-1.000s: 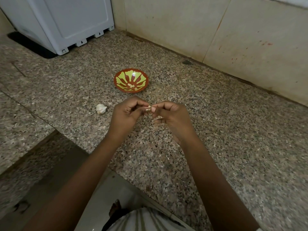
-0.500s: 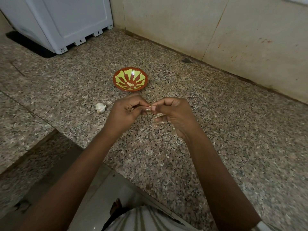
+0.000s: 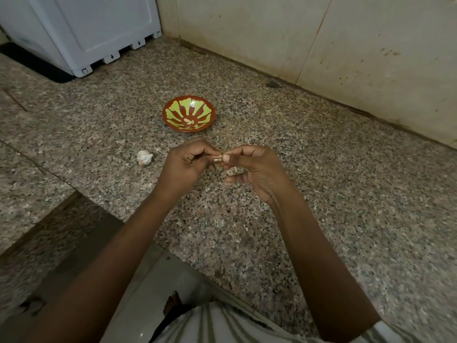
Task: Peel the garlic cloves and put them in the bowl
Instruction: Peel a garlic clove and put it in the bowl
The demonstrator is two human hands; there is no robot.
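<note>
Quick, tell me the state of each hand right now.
Left hand: fingers curled, pinching the garlic clove.
Right hand: thumb and fingertips pinching the same garlic clove.

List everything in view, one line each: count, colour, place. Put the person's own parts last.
bowl: one, red-brown with yellow-green pattern, on the counter beyond the hands
peeled cloves: a few, pale, inside the bowl
garlic bulb: one, white, on the counter left of the hands
held clove: one, pale, between the two hands
counter: one, speckled granite
appliance: one, white, far left corner
wall: beige tiles, behind the counter
dark speck: one, grey, at the wall's foot
garment: one, striped white, bottom edge
left hand: pinches the held clove
right hand: pinches the held clove
</note>
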